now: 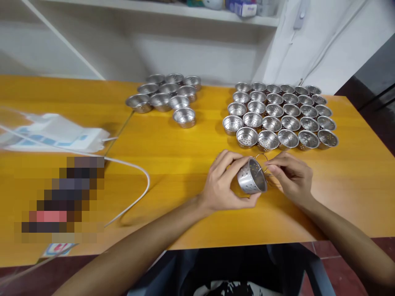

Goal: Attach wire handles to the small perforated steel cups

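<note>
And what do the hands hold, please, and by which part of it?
The left hand grips a perforated metal cup by its outer side; the right hand pinches thin wire, exactly where is unclear.

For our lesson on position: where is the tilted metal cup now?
In the head view, right of centre: the tilted cup is in the left hand, beside the right hand.

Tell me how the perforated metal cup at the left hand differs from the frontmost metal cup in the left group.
The perforated metal cup is tipped, its mouth towards the right hand; the frontmost metal cup stands upright.
The perforated metal cup is gripped by the left hand; the frontmost metal cup stands untouched on the table.
Both are silvery and round-mouthed.
</note>
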Available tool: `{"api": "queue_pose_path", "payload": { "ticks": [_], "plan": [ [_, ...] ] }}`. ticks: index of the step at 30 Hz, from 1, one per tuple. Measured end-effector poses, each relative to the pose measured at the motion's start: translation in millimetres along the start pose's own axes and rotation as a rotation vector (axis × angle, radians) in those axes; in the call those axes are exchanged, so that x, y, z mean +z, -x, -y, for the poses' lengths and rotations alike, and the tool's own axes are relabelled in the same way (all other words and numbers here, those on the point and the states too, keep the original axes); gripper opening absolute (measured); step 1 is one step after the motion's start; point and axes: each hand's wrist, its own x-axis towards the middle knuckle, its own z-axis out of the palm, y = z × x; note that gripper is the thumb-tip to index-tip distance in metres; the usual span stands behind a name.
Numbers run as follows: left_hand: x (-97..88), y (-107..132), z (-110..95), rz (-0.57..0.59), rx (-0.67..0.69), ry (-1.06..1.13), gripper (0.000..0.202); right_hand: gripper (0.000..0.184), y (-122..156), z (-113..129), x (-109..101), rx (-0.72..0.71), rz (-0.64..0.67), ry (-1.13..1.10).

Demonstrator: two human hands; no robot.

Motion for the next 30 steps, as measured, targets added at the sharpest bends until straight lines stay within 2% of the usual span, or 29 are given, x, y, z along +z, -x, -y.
{"api": "queue_pose_path", "payload": {
  "ticks": [5,14,23,30],
  "plan": [
    [2.2,3.3,-1.6,-0.005,0.040,-0.103,0.078,0.010,0.8,3.4,2.7,0.019,-0.003,0.055],
    [2.4,2.3,-0.2,-0.006,0.007,-0.086,0.078,0.011,1.1,-1.4,1.4,0.059,-0.012,0.017],
    [2.2,2.2,2.6,-0.020,0.077,-0.170,0.076,0.009,1.7,0.5,3.8,0.079,0.001,-0.026],
    [4.6,5.4,-0.5,-0.004,0.035,-0.127,0.079,0.015,0.9,-2.3,3.7,0.106,0.015,-0.049]
  ]
}}
